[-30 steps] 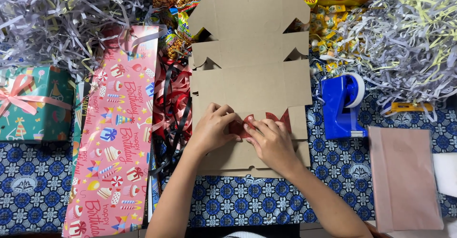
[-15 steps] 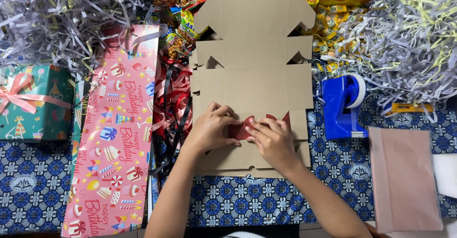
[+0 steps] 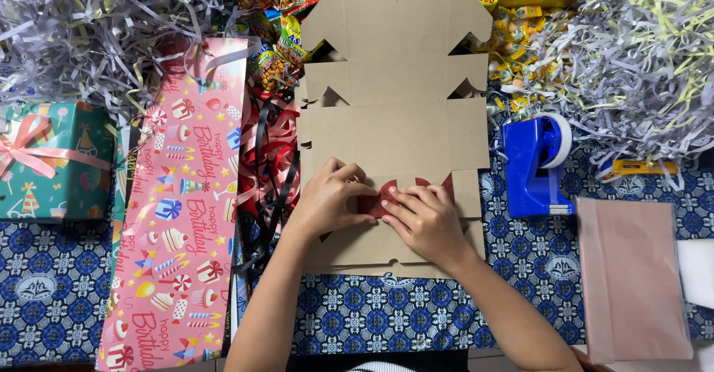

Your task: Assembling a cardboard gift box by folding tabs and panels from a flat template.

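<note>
**Gift-packing bench: hands on a red bow over flat cardboard**

Nearest: left hand (image 3: 327, 201) and right hand (image 3: 428, 220), both fingers-down on a red bow (image 3: 387, 193) that lies on the lower panel of an unfolded cardboard box (image 3: 394, 130). Left fingers are curled over the bow's left side; right fingertips press its right side. Neither hand is closed into a fist; whether the fingers pinch the bow or only press it cannot be told. Parts of the bow show between and just beyond the hands.

Beside, left: pink birthday wrapping paper (image 3: 175, 216), lying long and flat; tangled red and black ribbon (image 3: 268, 171) between it and the box. Further left, a wrapped teal gift (image 3: 48, 160) with a pink bow.

Beside, right: blue tape dispenser (image 3: 535, 164), just off the box edge; a pale pink bag (image 3: 632, 279), well apart from the hands.

Far: shredded paper (image 3: 97, 30) heaped at both upper corners; snack packets (image 3: 279, 15) along the top, touching the box's far flaps.

Risks, as judged: the bow may sit crooked if one hand presses harder than the other; the loose ribbon lies near the left wrist and could snag; the flat box could slide on the patterned cloth (image 3: 401, 324) under uneven pressure.
</note>
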